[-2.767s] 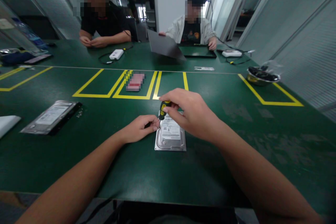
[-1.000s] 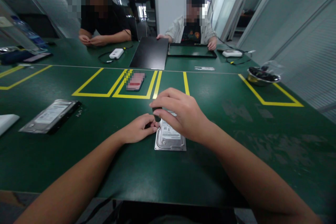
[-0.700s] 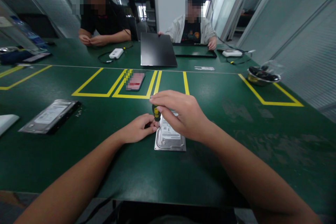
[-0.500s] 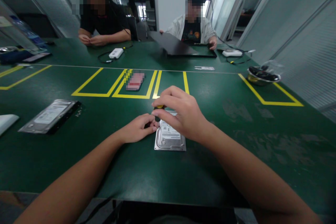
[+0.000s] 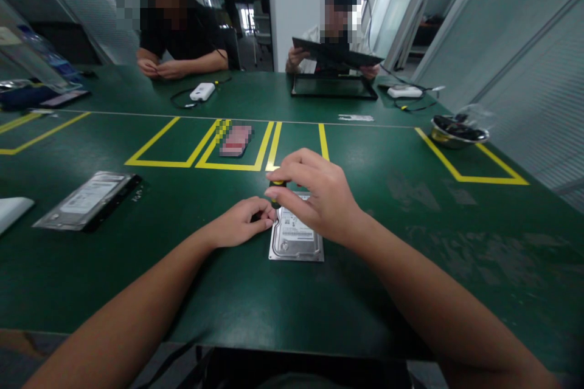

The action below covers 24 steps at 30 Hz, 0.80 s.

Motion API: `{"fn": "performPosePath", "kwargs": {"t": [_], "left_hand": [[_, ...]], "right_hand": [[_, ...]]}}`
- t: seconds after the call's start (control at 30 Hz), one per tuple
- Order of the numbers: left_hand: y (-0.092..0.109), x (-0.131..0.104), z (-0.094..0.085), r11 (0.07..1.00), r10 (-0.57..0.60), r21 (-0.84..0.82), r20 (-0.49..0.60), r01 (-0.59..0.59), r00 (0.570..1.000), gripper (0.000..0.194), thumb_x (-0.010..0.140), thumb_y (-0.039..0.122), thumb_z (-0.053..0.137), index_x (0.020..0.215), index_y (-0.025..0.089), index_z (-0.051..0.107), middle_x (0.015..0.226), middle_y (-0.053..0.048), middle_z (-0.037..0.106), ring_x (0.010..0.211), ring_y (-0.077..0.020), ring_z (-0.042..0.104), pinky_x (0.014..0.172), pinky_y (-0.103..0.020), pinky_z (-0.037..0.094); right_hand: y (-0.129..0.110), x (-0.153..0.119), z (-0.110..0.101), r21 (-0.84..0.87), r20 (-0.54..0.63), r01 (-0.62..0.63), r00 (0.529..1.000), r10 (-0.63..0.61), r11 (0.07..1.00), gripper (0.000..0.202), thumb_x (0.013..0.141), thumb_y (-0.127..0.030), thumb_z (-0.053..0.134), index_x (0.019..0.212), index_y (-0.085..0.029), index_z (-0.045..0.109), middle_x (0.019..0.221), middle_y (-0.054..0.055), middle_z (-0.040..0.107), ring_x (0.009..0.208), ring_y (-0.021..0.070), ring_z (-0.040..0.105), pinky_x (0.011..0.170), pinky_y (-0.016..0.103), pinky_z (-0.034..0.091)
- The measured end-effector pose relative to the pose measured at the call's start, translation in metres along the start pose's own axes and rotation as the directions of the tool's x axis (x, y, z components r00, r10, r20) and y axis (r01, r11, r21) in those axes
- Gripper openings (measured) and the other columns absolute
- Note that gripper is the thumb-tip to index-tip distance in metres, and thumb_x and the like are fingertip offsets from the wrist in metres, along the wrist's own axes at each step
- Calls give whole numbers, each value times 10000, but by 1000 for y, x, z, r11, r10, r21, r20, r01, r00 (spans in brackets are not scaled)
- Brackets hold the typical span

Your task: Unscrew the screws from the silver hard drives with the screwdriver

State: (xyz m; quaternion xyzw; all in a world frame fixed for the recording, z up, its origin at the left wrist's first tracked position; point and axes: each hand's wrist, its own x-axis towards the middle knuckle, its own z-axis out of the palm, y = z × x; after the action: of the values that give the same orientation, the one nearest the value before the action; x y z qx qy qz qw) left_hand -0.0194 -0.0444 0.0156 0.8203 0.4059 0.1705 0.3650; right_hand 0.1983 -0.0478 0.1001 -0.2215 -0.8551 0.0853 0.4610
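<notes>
A silver hard disk drive [image 5: 296,246] with a white label lies flat on the green table before me. Over its upper left part, my right hand [image 5: 319,191] grips the short black and yellow handle of a screwdriver [image 5: 277,191]; the tool points down and its tip is hard to make out. My left hand [image 5: 244,222] rests at the drive's left edge, close beside the screwdriver's lower end. Its thumb and fingers are curled together in a pinch, and what they hold, if anything, is hidden. My right hand covers the drive's upper right.
A second hard drive in a clear bag [image 5: 89,200] lies to the left. Yellow tape rectangles [image 5: 230,165] mark the table, one around a pink blurred object [image 5: 236,140]. A metal bowl of dark items [image 5: 458,132] stands at right. Two people sit opposite, one holding a dark panel [image 5: 337,53].
Both my hands stay nearly in place at the drive, with the screwdriver still in my right hand. Across the table, a person has raised the dark panel off a black frame.
</notes>
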Motion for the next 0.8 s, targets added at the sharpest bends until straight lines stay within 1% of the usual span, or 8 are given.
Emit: {"fn": "performPosePath", "kwargs": {"t": [0.07,0.17,0.3,0.4,0.5,0.6,0.67,0.8], "left_hand": [[-1,0,0,1000,-5,7,0,5,1000,170,908,315,536,894,158,599,804,-3,555,739,-154,524,689,-289,426],[0,1,0,1000,-15,14,1,15,1000,179,908,324,537,858,159,587,763,6,535,720,-151,514,678,-285,421],[2,1,-1,1000,-22,18,0,22,1000,170,902,314,538,867,156,589,786,-1,547,732,-152,523,687,-287,428],[1,0,-1,1000,-28,12,6,28,1000,175,906,314,526,888,155,596,800,-7,561,740,-153,529,694,-291,437],[-1,0,0,999,-32,7,4,32,999,192,909,330,525,920,154,599,834,-17,584,763,-160,541,715,-303,450],[0,0,0,999,-35,-1,-3,35,999,205,902,348,533,921,153,594,833,-19,588,763,-165,545,718,-310,457],[2,0,-1,999,-36,7,-8,36,999,205,899,351,533,890,153,588,800,-12,571,737,-160,536,696,-302,451],[6,0,-2,999,-29,46,-12,29,1000,203,895,343,530,841,156,588,760,-3,547,709,-155,525,671,-291,443]], "right_hand": [[0,0,0,43,-4,33,999,-33,999,189,933,-211,554,993,-99,694,1026,118,711,999,172,656,892,310,518],[1,0,1,104,33,48,998,-52,993,212,944,-140,486,1040,-132,676,1093,89,726,1072,158,658,950,315,508],[2,-1,3,56,13,3,1000,-4,998,138,921,-251,590,962,-153,678,953,62,696,918,159,642,826,302,525],[2,-1,4,22,-28,-19,999,19,1000,173,897,-303,634,920,-140,684,899,71,664,873,165,623,780,304,524],[1,-2,5,72,-40,16,999,-13,997,153,926,-228,568,964,-127,677,979,98,706,969,173,654,862,319,529],[0,-2,5,121,-12,62,998,-61,991,165,936,-162,532,1016,-112,668,1050,110,726,1044,166,663,938,312,513],[1,-2,5,104,0,57,998,-58,993,143,935,-203,562,1004,-134,666,1003,81,723,984,158,661,889,305,523],[1,-3,6,18,-31,-12,999,12,1000,162,903,-304,630,929,-150,677,883,55,646,838,154,606,749,298,518]]}}
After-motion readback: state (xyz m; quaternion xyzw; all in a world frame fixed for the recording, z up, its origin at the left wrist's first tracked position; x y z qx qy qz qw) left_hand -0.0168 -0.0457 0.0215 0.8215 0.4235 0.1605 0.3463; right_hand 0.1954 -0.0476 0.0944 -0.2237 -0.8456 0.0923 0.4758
